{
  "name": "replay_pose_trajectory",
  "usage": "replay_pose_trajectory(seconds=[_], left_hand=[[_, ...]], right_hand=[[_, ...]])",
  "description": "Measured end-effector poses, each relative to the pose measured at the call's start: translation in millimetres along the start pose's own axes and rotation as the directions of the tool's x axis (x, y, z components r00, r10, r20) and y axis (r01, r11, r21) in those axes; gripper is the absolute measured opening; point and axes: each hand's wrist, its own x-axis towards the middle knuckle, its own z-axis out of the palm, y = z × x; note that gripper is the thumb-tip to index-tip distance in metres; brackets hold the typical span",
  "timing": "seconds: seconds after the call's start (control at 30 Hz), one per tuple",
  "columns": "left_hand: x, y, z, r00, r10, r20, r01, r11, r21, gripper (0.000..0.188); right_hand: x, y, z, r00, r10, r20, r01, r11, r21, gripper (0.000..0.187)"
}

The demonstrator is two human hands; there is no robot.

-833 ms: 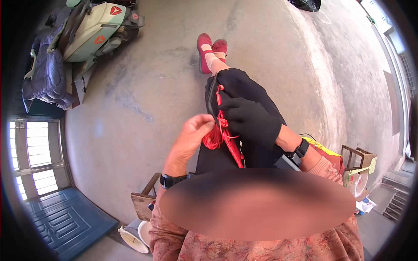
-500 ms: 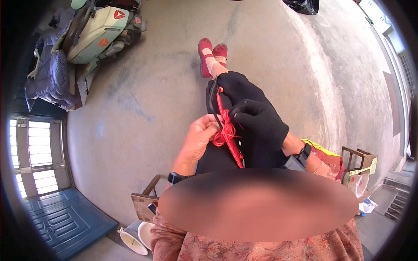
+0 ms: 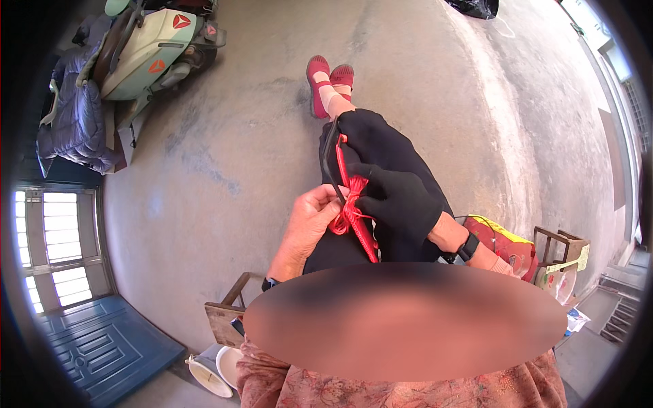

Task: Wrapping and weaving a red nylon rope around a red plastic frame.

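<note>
Item, left hand (image 3: 307, 223), bare: grasping the near-left loops of the red cord bundle (image 3: 351, 212) between thumb and fingers; wearing a dark wristband (image 3: 271, 284) at the wrist; leaving any hold on the black strap (image 3: 328, 160) impossible to tell.

Item, right hand (image 3: 407, 202), in a black glove: gripping the upper right side of the same bundle, with thumb and forefinger closing about it; wearing a black watch (image 3: 469, 246).

Item, red cord bundle: lying between both hands, above the lap, touching the fingers of each; spreading into loops at the lower left.

Item, red braided strip (image 3: 365, 239): running lengthwise over the thighs, passing by the bundle, reaching toward the knees.

Item, black strap: curving beside the strip, from the knees down to the left fingertips.

Item, black trousers (image 3: 401, 146): covering both legs, stretching forward to crossed feet in red shoes (image 3: 317, 85).

Surroundings: a scooter (image 3: 153, 54) standing at upper left, with a quilted purple-grey cover (image 3: 75, 112) hanging beside; a red bag (image 3: 507, 248) with yellow edging sitting at right, near a wooden stool (image 3: 561, 248); a second wooden stool (image 3: 223, 321) standing at left, above pale buckets (image 3: 207, 377).
</note>
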Motion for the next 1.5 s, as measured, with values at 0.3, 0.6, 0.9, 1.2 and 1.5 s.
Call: replay_pose_trajectory(seconds=[0.3,0.6,0.9,1.2,1.5], left_hand=[[-3.0,10.4,9.1,0.998,-0.05,-0.029,0.053,0.994,0.092,0.015],[-6.1,3.9,0.8,0.986,0.012,-0.167,-0.01,1.0,0.01,0.013],[-43.3,40.6,22.7,0.937,0.081,0.34,0.098,0.873,-0.477,0.041],[-71.1,14.7,16.2,0.968,0.131,0.216,0.14,0.434,-0.89,0.043],[-49.8,32.4,61.9,0.981,0.059,0.185,0.12,0.566,-0.816,0.047]], right_hand=[[11.7,1.6,-2.3,0.946,-0.158,-0.284,0.167,0.986,0.008,0.034],[-1.6,-3.6,-1.8,0.994,0.112,0.003,-0.112,0.985,0.131,0.03],[-40.6,-27.7,-39.4,0.989,0.107,-0.102,0.053,0.389,0.92,0.03],[-97.0,-34.8,-49.9,0.981,0.113,0.158,-0.162,0.033,0.986,0.033],[-161.0,9.4,-68.5,0.998,-0.022,0.066,-0.058,0.263,0.963,0.033]])
